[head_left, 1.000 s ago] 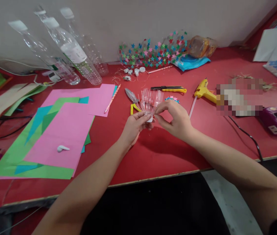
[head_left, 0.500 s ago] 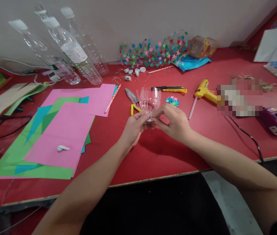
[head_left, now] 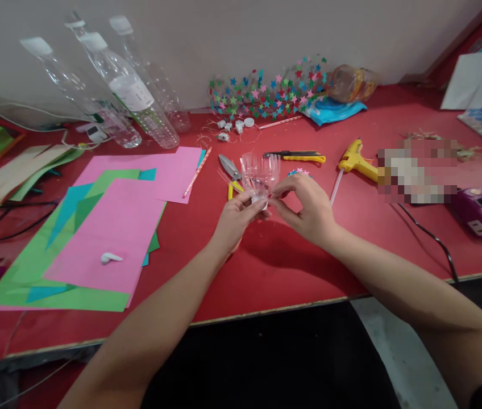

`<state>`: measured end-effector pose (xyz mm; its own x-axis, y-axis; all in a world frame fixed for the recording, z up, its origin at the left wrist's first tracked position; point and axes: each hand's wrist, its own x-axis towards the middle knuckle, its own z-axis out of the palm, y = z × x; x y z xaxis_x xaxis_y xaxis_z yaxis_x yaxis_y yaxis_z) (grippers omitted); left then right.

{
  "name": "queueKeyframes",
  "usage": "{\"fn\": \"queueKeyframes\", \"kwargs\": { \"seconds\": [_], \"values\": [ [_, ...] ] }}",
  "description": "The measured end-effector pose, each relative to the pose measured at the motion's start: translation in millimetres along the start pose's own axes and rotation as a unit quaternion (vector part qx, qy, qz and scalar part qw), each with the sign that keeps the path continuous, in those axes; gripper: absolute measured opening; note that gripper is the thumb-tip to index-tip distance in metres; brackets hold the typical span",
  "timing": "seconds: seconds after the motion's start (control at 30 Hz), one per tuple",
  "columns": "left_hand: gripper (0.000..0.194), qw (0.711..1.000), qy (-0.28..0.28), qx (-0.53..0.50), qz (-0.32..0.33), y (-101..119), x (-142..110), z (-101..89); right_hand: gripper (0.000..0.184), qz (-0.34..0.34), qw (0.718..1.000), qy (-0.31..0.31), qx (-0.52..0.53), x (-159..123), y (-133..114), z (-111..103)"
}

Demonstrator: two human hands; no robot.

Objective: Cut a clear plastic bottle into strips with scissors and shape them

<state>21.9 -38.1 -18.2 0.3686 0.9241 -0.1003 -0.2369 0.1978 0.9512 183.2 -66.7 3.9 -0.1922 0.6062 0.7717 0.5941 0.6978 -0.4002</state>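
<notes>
A clear plastic bottle top (head_left: 261, 168), its wall cut into many thin strips that stand up and spread out, is held over the table with its white cap toward me. My left hand (head_left: 236, 218) is closed around its neck, thumb over the cap. At the right side of the bottle top, my right hand (head_left: 304, 205) pinches with thumb and forefinger; whatever lies between those fingertips is too small to make out. Scissors (head_left: 229, 166) with yellow handles lie just behind the left hand. Small paper stars (head_left: 299, 172) are partly hidden behind the right hand.
Coloured paper sheets (head_left: 108, 227) with a white earbud (head_left: 111, 258) cover the left. Behind are plastic bottles (head_left: 132, 94) and a star-covered clear piece (head_left: 266, 94). A yellow cutter (head_left: 309, 157), a glue gun (head_left: 356, 158) and a purple power strip (head_left: 480, 210) lie rightward.
My right fingers came in against the bottle top's base, then drew back slightly to its right. The bottle top tilted and turned a little in my left hand, showing more of the cap.
</notes>
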Motion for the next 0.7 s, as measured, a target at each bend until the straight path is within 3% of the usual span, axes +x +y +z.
{"fn": "queueKeyframes", "kwargs": {
  "seconds": [0.33,0.5,0.7],
  "values": [
    [0.036,1.0,0.005,-0.018,0.003,-1,1,-0.6,0.013,0.016,1.0,-0.005,0.004,-1,-2,-2],
    [0.03,0.999,0.007,-0.02,-0.024,3,-1,0.3,0.02,0.018,0.999,0.041,-0.001,4,-3,-10],
    [0.026,0.998,-0.03,-0.039,-0.032,3,-2,1.4,0.023,0.043,0.994,0.079,-0.067,12,5,-17]
  ]
}}
